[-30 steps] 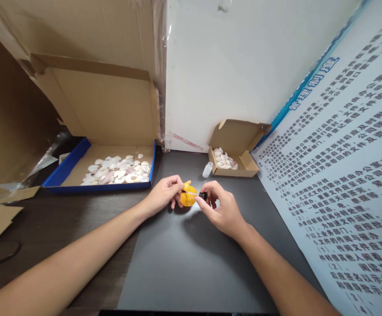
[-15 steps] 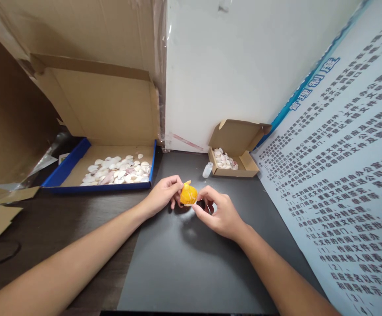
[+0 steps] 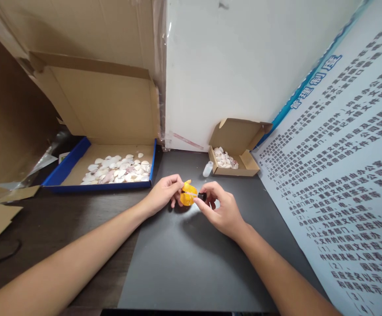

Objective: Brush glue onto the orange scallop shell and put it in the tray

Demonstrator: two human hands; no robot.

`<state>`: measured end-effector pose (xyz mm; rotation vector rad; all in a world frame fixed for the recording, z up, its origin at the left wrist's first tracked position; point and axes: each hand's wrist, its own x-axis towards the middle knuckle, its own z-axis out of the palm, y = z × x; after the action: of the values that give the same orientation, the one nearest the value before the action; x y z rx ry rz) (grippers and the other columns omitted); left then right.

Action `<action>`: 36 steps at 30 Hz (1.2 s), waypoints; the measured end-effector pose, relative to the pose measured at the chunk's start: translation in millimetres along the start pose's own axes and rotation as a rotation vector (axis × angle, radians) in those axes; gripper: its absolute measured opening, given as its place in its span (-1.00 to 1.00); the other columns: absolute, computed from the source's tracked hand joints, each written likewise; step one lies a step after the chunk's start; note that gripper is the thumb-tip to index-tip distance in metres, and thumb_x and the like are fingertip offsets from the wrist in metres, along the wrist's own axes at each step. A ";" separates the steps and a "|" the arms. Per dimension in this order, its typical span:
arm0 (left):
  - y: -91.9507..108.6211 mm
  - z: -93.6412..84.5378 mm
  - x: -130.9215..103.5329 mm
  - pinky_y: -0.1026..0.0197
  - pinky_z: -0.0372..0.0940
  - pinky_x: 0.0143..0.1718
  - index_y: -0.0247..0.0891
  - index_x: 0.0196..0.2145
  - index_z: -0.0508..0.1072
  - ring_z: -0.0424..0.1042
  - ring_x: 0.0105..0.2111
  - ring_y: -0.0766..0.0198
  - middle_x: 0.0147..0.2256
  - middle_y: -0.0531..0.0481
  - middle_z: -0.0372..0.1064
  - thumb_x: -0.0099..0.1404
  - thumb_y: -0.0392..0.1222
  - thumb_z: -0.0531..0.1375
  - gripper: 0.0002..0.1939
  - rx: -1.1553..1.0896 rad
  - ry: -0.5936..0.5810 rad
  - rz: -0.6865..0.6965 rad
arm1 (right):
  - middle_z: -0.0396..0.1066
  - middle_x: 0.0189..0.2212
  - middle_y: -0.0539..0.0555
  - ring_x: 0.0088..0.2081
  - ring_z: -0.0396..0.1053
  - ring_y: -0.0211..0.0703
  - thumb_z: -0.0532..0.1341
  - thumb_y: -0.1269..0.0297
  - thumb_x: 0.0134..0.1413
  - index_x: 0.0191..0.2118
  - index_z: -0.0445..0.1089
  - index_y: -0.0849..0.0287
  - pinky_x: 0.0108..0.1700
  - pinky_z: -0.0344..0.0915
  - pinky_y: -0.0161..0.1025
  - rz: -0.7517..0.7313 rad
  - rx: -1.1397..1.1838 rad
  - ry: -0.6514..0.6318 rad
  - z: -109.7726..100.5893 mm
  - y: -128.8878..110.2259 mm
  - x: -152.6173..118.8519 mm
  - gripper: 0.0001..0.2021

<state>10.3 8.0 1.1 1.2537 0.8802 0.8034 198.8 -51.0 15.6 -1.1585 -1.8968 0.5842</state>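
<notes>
A small yellow-orange object (image 3: 187,200), rounded and shell-like, is pinched at its left side by my left hand (image 3: 166,193). My right hand (image 3: 222,210), to the right of it, grips a black cap (image 3: 202,196) between thumb and fingers. A thin pale strip or stem runs from the cap across the yellow object. Both hands are held close together over the dark grey mat (image 3: 191,263). Beyond my right hand, a small translucent bottle (image 3: 207,169) stands open beside a small cardboard box (image 3: 238,172).
At the left is a blue-edged box (image 3: 100,188) with many white shells (image 3: 118,169). More shells (image 3: 224,159) lie in the small box. A white panel (image 3: 210,87) rises behind, and a printed sheet (image 3: 358,175) stands along the right.
The black cap and pale stem now show clearly in my right hand, with the stem over the yellow object. The yellow object has tilted. My left hand has barely moved.
</notes>
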 end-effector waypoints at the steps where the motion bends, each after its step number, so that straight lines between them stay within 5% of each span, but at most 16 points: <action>1: -0.2 -0.1 0.1 0.44 0.14 -0.75 -0.25 -0.49 0.21 0.40 -0.67 0.36 -0.60 0.05 0.40 0.17 -0.03 0.17 -0.73 0.001 0.000 0.001 | 0.22 -0.59 -0.14 -0.59 0.24 -0.33 0.23 0.29 0.11 -0.24 0.25 0.11 -0.48 0.20 -0.38 -0.004 -0.007 -0.012 0.0 0.0 -0.1 -0.86; 5: -0.1 -0.2 0.1 0.44 0.15 -0.74 -0.24 -0.48 0.21 0.39 -0.66 0.36 -0.61 0.06 0.39 0.18 -0.03 0.16 -0.73 0.011 -0.002 -0.001 | 0.22 -0.61 -0.14 -0.60 0.22 -0.33 0.25 0.30 0.09 -0.27 0.26 0.11 -0.49 0.18 -0.38 -0.012 -0.020 -0.047 -0.3 0.0 0.0 -0.87; 10: 0.8 0.5 -0.2 0.44 0.14 -0.74 -0.24 -0.47 0.21 0.33 -0.69 0.41 -0.60 0.07 0.38 0.17 -0.02 0.16 -0.74 0.025 0.005 0.001 | 0.23 -0.56 -0.12 -0.57 0.21 -0.33 0.22 0.28 0.14 -0.20 0.26 0.11 -0.47 0.19 -0.38 0.027 -0.014 0.064 -1.4 1.4 2.4 -0.86; 16: 1.3 1.5 -0.6 0.44 0.12 -0.72 -0.25 -0.46 0.23 0.24 -0.70 0.45 -0.64 0.14 0.28 0.21 -0.03 0.14 -0.75 0.056 0.031 0.000 | 0.14 -0.61 -0.15 -0.58 0.17 -0.33 0.22 0.29 0.13 -0.29 0.25 0.11 -0.47 0.15 -0.36 0.025 -0.002 -0.076 -4.5 0.0 1.0 -0.89; 22: -1.5 0.0 0.1 0.44 0.10 -0.73 -0.24 -0.45 0.23 0.22 -0.71 0.46 -0.65 0.17 0.22 0.22 0.01 0.12 -0.73 0.082 0.023 0.012 | 0.14 -0.58 -0.15 -0.57 0.14 -0.33 0.20 0.27 0.16 -0.21 0.22 0.12 -0.48 0.15 -0.37 0.050 0.028 0.107 -3.3 2.5 3.1 -0.86; 27: -2.1 0.3 -0.4 0.44 0.10 -0.73 -0.24 -0.44 0.24 0.21 -0.67 0.45 -0.59 0.15 0.23 0.22 0.07 0.13 -0.68 0.102 0.028 0.017 | 0.06 -0.64 -0.17 -0.60 0.08 -0.34 0.20 0.32 0.11 -0.35 0.21 0.11 -0.50 0.10 -0.36 0.047 0.024 0.016 -6.9 0.2 3.7 -0.89; 36: -1.2 0.2 -1.0 0.44 0.09 -0.72 -0.24 -0.43 0.25 0.19 -0.65 0.44 -0.59 0.15 0.19 0.22 0.13 0.14 -0.64 0.130 0.025 0.011 | 0.04 -0.63 -0.17 -0.60 0.05 -0.34 0.20 0.28 0.13 -0.32 0.24 0.13 -0.52 0.06 -0.36 0.099 0.062 0.104 -4.2 5.4 6.3 -0.90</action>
<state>10.1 6.8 0.0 1.3654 0.9591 0.7815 203.5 -43.1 16.6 -1.2244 -1.7290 0.6206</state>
